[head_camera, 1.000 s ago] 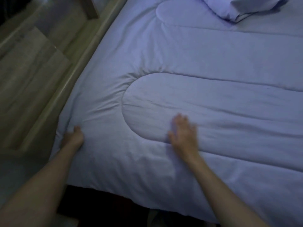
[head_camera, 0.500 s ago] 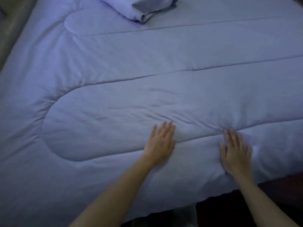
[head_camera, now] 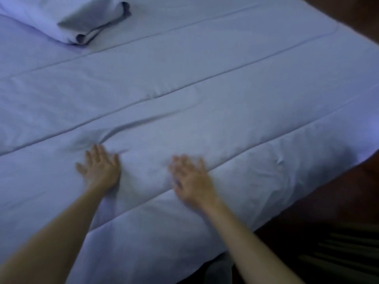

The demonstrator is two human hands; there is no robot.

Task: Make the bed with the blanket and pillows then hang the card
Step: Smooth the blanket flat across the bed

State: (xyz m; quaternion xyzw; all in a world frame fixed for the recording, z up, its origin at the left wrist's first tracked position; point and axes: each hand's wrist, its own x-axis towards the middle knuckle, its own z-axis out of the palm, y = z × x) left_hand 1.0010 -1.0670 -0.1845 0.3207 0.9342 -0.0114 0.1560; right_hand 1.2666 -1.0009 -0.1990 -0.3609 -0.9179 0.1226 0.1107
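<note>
A pale blue quilted blanket lies spread over the bed, with long stitched seams and a few creases near its middle. My left hand rests flat on it, fingers apart, palm down. My right hand lies flat beside it, a little nearer the bed's foot edge, fingers spread and slightly blurred. Neither hand holds anything. A pillow in a matching case lies at the far left, its open end facing right. No card is in view.
The blanket's right corner hangs over the bed edge. Dark floor lies to the right and below the bed. The room is dim.
The view has swung right along the bed. Both hands have slid rightward across the blanket, staying flat on it, and the left bed frame has gone out of view.
</note>
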